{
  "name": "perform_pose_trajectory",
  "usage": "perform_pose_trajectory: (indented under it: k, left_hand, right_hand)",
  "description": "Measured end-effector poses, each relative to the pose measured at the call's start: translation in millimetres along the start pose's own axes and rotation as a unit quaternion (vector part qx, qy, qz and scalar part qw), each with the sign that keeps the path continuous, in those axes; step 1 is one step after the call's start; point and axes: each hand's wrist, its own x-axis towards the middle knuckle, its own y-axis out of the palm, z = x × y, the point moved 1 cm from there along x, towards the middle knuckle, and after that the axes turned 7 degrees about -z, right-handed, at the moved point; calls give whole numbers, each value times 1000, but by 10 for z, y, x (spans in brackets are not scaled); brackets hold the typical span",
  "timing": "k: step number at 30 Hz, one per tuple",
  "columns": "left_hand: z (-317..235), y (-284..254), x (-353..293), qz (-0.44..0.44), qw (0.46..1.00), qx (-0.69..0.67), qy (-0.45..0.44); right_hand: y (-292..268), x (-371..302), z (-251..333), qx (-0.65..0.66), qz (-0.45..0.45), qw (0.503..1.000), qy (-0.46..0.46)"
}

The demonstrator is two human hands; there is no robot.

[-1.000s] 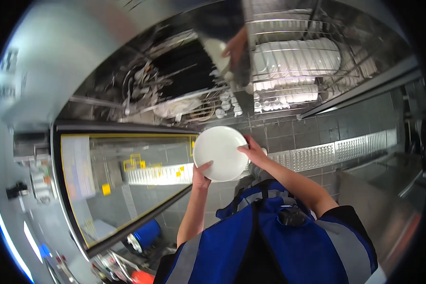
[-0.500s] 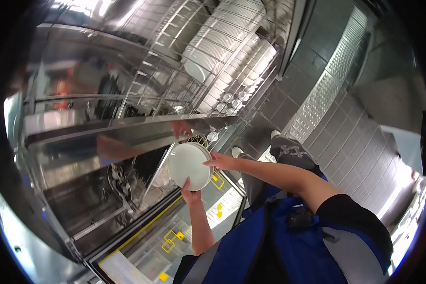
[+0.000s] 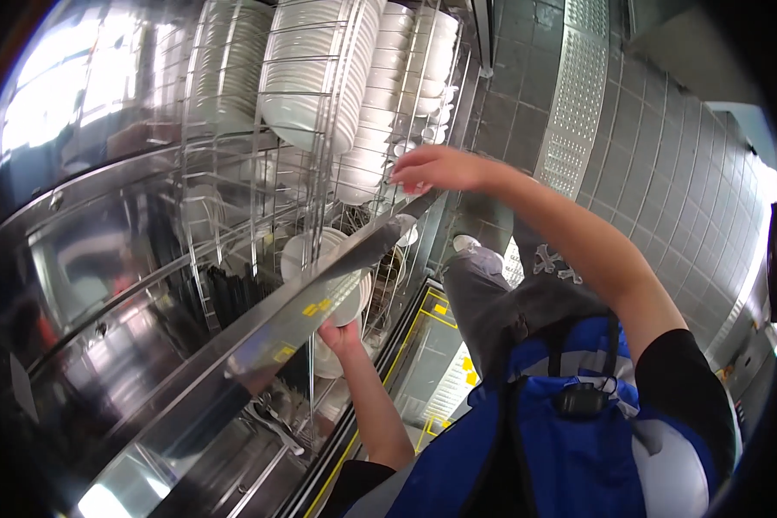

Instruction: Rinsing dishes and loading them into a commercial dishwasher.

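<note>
A small stack of white plates is gripped at its near edge by my left hand, thumb on top. The stack is partly hidden under a long shiny metal edge that crosses above it. More white plates stand just beyond that edge, behind rack wires. My right hand is raised at the far end of the metal edge, near stacked white bowls. Its fingers reach out, somewhat blurred, with nothing visible in them.
Tall rows of white dishes fill the wire rack at the far left. Cutlery lies low beneath the metal edge. A yellow-edged glass panel is near my legs. Grey floor tiles and a perforated metal strip lie to the right.
My right hand has left the plate stack and moved up and away. My left hand still holds the plates, now partly beneath the metal edge. The view has turned and shifted.
</note>
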Motion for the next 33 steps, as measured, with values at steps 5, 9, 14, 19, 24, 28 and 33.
perform_pose_trajectory:
  k: [5,9,14,19,24,28,33]
  left_hand:
    - [126,731,128,-90,995,13,38]
    - [-99,571,607,-26,973,225,39]
    - [-69,1046,752,43,966,237,-96]
    - [-190,1321,706,70,912,404,-28]
    - [-189,1347,783,-57,957,284,5]
    - [-341,1163,775,45,468,735,489]
    - [-547,1415,949,82,702,577,410]
  right_hand:
    - [740,818,-196,-293,21,956,22]
    - [1033,1408,-546,-375,164,883,-230]
    - [805,1241,-472,241,0,947,214]
    - [792,1383,-583,126,-21,971,204]
    - [769,1390,-534,126,6,970,206]
    - [716,1384,-459,228,16,953,198]
    - [695,1466,-429,306,32,925,224]
